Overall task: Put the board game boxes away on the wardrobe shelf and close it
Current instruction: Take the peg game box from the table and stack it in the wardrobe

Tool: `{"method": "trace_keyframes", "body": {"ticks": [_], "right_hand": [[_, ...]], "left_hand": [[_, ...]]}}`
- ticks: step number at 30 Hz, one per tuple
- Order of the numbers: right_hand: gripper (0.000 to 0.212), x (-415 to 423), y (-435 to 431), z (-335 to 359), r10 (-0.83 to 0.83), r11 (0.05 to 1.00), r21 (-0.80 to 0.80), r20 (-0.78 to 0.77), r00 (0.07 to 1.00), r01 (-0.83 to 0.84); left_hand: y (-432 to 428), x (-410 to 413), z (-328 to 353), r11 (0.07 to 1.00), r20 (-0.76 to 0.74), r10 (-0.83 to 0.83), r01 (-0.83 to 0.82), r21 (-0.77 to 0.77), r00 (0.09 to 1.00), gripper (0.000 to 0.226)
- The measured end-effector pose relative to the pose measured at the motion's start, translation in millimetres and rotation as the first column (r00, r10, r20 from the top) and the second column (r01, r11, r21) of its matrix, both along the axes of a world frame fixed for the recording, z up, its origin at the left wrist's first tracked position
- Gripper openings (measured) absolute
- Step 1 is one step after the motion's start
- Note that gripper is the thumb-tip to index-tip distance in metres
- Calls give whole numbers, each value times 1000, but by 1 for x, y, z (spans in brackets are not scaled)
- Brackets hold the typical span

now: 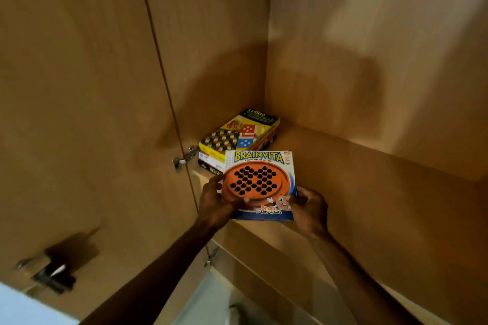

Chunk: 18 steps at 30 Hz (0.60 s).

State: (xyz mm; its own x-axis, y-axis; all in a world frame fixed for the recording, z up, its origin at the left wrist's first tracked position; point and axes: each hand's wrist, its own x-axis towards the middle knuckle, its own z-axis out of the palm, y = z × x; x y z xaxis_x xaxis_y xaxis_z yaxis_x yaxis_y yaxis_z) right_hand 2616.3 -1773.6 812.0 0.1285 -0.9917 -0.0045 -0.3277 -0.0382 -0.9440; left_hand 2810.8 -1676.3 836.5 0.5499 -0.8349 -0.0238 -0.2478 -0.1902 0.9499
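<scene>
I hold a blue Brainvita box (pixel 260 185) with an orange peg board printed on it, flat above the front edge of the wardrobe shelf (pixel 369 192). My left hand (pixel 215 202) grips its left side and my right hand (pixel 309 207) grips its lower right corner. Just behind it, in the shelf's back left corner, a yellow Ludo box (pixel 240 133) lies on top of a stack of other flat game boxes (pixel 211 162). The Brainvita box hides the stack's near right part.
The wardrobe's left door (pixel 79 113) stands open, with metal hinges (pixel 184 157) along its edge and another fitting (pixel 50 272) low on the left. The wooden back wall (pixel 369 60) and left side wall (pixel 211 47) enclose the shelf. A second hinge (pixel 211 257) sits below the shelf edge.
</scene>
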Motion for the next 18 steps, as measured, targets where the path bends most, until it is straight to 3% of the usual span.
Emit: {"method": "trace_keyframes", "body": {"ticks": [5, 8, 12, 14, 18], "right_hand": [[23, 46, -81, 8, 8, 1000, -11, -7, 1000, -8], [23, 70, -122, 12, 21, 1000, -23, -3, 1000, -21], [32, 93, -148, 13, 53, 998, -38, 22, 998, -53], [38, 102, -156, 11, 106, 988, -112, -11, 994, -107], [28, 111, -162, 12, 196, 933, -263, -195, 961, -244]], "left_hand": [[-91, 59, 12, 996, 78, -94, 94, -5, 993, 105], [-139, 94, 10, 969, 118, -242, 246, -22, 963, 97], [-174, 123, 19, 917, 172, -383, 351, 190, 908, 95], [-186, 137, 19, 924, 300, -352, 277, 264, 887, 82], [-189, 152, 12, 974, 631, -206, 92, 208, 748, 59]]}}
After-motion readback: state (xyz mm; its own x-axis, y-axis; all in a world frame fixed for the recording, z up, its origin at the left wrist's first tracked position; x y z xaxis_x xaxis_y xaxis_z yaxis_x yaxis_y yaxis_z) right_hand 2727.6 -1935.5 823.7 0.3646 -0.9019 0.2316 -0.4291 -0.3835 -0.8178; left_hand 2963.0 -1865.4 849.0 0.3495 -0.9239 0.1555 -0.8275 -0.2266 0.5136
